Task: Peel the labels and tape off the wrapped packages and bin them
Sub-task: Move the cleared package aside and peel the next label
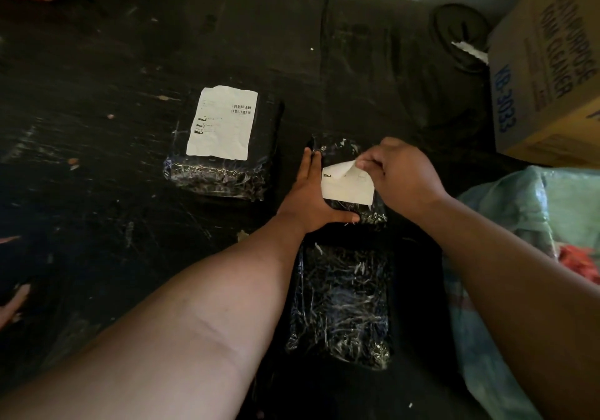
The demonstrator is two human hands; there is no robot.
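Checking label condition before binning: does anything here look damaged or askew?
On the middle package, the label has its top corner curled up, pinched by the right hand; the left hand steadies the package. The far package's label lies flat but wrinkled.

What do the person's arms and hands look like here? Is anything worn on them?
Both forearms are bare as far as the picture shows, with no sleeves in view. The left hand and right hand wear no gloves, and no rings, watch or bracelets are visible.

glossy crinkled plastic wrap on packages (341,302), matt white paper label (347,189), matt cardboard box (545,72)
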